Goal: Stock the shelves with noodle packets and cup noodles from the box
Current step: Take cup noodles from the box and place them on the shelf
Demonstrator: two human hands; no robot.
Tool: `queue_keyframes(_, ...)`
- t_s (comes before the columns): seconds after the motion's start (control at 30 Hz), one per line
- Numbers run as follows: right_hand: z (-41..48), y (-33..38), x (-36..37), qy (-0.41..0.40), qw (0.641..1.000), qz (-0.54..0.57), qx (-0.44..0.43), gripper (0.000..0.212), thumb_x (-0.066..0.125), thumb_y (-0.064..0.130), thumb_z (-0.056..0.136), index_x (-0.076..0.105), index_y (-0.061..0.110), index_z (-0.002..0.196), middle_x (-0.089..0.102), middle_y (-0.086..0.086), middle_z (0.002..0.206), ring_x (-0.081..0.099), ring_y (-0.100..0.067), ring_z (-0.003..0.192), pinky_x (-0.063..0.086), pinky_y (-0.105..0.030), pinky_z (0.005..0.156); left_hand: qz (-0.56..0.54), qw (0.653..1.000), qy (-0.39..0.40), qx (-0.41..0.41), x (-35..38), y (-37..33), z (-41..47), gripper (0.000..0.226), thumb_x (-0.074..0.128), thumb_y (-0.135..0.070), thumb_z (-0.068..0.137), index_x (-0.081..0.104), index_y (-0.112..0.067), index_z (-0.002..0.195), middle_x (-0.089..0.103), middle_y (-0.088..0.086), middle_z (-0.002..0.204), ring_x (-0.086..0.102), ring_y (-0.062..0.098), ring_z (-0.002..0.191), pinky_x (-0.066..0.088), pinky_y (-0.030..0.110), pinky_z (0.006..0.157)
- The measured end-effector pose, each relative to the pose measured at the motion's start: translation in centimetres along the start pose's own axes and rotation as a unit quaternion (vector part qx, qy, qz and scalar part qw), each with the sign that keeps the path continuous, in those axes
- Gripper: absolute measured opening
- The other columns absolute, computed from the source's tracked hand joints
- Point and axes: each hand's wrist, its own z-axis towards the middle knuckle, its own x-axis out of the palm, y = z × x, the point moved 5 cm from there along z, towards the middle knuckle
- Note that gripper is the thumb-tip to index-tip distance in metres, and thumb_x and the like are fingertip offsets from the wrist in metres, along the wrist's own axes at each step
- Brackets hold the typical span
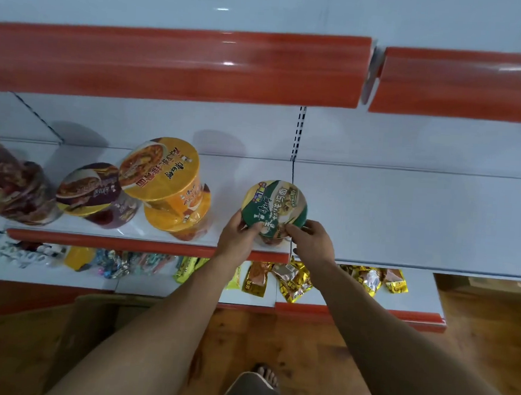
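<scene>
My left hand (239, 231) and right hand (311, 239) grip the green cup noodles (275, 206) at the lid edge; it seems light, thin-walled and crushable.

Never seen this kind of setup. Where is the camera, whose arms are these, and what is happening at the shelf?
There is no machine: a person wears one wide-angle camera on the head, looking down at their arms. The left hand and right hand both grip a green-lidded cup noodle at the front edge of the white shelf. Left of it stand two stacked orange cups and a purple cup. On the shelf below lie snack packets, and a cardboard box sits on the floor.
</scene>
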Motion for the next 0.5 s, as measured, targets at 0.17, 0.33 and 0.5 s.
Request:
queue_keyframes(0.17, 0.2, 0.0, -0.2, 0.009, 1.0, -0.015, -0.002, 0.044, 0.063, 0.036, 0.091, 0.056, 0.016, 0.13, 0.067, -0.003, 0.116, 0.063, -0.02, 0.1, 0.055, -0.045, 0.091, 0.004, 1.0, -0.007, -0.007, 0.0, -0.2, -0.3, 0.039, 0.06, -0.026, 0.096, 0.052, -0.029, 0.134, 0.062, -0.008, 0.122, 0.056, 0.019, 0.12, 0.048, 0.043, 0.102)
queue_keyframes(0.33, -0.5, 0.3, -0.7, 0.01, 0.998, -0.06, -0.014, 0.049, 0.059, 0.044, 0.093, 0.056, 0.014, 0.131, 0.067, -0.005, 0.117, 0.063, -0.021, 0.099, 0.055, -0.039, 0.082, 0.042, 0.999, -0.021, -0.011, -1.2, -0.3, -1.8, 0.058, 0.059, -0.045, 0.095, 0.043, -0.02, 0.144, 0.054, -0.002, 0.14, 0.051, 0.018, 0.124, 0.04, 0.03, 0.088)
queue_keyframes(0.5, -3.0, 0.2, -1.4, -0.03, 0.993, -0.109, -0.021, 0.044, 0.054, 0.046, 0.094, 0.061, 0.014, 0.124, 0.069, -0.006, 0.112, 0.064, -0.023, 0.099, 0.052, -0.037, 0.082, 0.079, 0.996, -0.047, 0.0, -4.7, -0.2, -4.8, 0.04, 0.054, -0.04, 0.097, 0.056, -0.02, 0.131, 0.059, 0.0, 0.133, 0.054, 0.017, 0.111, 0.044, 0.033, 0.091)
